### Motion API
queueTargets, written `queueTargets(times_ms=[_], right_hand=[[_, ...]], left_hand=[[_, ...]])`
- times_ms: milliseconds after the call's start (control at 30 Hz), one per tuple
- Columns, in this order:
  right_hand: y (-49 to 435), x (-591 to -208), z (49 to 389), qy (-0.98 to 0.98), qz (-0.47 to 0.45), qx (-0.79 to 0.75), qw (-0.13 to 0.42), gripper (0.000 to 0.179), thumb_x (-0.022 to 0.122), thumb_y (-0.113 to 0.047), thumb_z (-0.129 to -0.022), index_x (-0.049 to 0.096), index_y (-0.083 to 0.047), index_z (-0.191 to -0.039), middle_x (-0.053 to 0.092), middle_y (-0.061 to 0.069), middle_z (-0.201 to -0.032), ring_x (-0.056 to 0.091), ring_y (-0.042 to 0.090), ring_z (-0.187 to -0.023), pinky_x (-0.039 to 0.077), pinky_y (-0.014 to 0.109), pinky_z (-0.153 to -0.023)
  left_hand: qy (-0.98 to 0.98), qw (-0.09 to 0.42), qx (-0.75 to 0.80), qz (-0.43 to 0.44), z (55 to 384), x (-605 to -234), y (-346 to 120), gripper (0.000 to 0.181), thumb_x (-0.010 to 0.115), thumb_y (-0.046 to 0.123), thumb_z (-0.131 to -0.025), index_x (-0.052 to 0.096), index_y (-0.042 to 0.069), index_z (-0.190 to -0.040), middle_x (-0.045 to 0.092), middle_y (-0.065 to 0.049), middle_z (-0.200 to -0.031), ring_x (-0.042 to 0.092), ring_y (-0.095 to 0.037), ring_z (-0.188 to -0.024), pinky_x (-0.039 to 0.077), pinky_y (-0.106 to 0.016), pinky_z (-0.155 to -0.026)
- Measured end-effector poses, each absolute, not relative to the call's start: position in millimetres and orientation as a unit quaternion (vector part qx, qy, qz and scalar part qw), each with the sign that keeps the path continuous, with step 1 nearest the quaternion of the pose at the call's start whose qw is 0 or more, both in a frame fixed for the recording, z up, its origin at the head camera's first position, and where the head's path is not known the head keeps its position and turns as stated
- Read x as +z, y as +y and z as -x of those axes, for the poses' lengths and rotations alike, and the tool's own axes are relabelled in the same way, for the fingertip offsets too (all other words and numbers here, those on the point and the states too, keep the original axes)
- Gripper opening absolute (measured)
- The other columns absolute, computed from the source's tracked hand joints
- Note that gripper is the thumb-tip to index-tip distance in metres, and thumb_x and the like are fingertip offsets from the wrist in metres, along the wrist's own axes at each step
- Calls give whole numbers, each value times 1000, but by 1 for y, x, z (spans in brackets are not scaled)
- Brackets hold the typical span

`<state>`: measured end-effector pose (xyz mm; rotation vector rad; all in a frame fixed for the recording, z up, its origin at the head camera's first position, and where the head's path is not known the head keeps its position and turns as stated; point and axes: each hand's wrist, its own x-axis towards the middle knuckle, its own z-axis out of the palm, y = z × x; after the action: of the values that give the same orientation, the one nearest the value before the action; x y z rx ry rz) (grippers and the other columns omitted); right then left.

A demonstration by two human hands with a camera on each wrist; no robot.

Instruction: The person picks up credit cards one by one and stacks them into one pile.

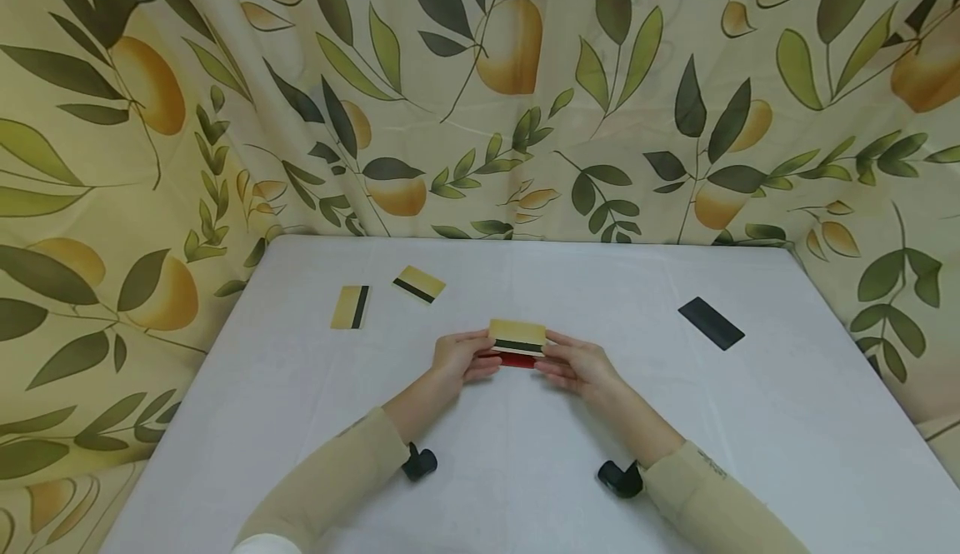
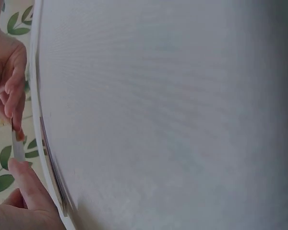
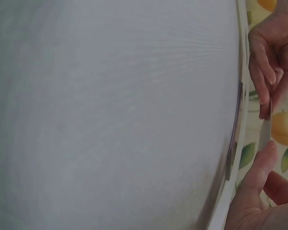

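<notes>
In the head view, a gold card with a black stripe (image 1: 517,333) is held near the middle of the table. My left hand (image 1: 461,358) pinches its left end, and my right hand (image 1: 581,366) pinches the right end. A red card (image 1: 517,361) shows just below it, mostly covered. The left wrist view shows the held card edge-on (image 2: 18,146), raised off the tabletop between both hands. Beneath it, a thin flat piece (image 2: 53,167) lies on the table. The right wrist view also has the held card (image 3: 265,132) seen from its edge.
Two more gold cards with black stripes, one upright (image 1: 345,307) and one slanted (image 1: 417,284), lie to the left. A black card (image 1: 711,323) lies at the right. The white table (image 1: 517,471) ends at a fruit-patterned curtain (image 1: 480,146). Black cameras (image 1: 420,462) sit at both wrists.
</notes>
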<state>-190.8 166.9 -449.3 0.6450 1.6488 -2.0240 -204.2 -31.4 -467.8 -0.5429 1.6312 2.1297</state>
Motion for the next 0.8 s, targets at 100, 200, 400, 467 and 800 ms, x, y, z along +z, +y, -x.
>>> queueTargets(times_ms=[100, 200, 400, 467, 800], right_hand=[[164, -451, 191, 604, -237, -726, 228, 48, 58, -9, -89, 45, -9, -135, 70, 3, -78, 68, 14, -67, 54, 21, -58], [162, -451, 191, 614, -239, -716, 231, 48, 59, -9, -88, 46, -9, -134, 70, 3, -78, 68, 13, -66, 54, 21, -57], [157, -452, 190, 638, -235, -695, 234, 47, 59, -8, -88, 47, -8, -133, 70, 4, -77, 67, 12, -63, 54, 21, -57], [156, -452, 190, 644, -233, -690, 235, 47, 59, -8, -88, 47, -8, -133, 70, 5, -77, 67, 12, -63, 54, 21, -57], [154, -453, 190, 664, -225, -673, 236, 47, 61, -9, -86, 49, -9, -132, 70, 5, -77, 67, 11, -61, 53, 20, -53]], left_hand=[[593, 201, 753, 200, 203, -467, -34, 35, 64, 7, -84, 60, 3, -118, 68, -16, -91, 68, -17, -64, 56, -30, -61], [608, 197, 742, 204, 202, -468, -36, 34, 65, 7, -83, 61, 2, -117, 69, -14, -84, 68, -18, -63, 56, -30, -59], [634, 189, 724, 196, 199, -468, -38, 33, 64, 6, -82, 62, 0, -114, 69, -12, -75, 67, -17, -59, 55, -28, -52], [639, 189, 720, 193, 199, -469, -39, 31, 64, 6, -82, 63, 0, -113, 69, -13, -74, 66, -15, -57, 55, -26, -51], [663, 181, 703, 182, 195, -465, -42, 27, 63, 5, -83, 64, 0, -109, 68, -13, -70, 64, -13, -52, 52, -22, -46]])
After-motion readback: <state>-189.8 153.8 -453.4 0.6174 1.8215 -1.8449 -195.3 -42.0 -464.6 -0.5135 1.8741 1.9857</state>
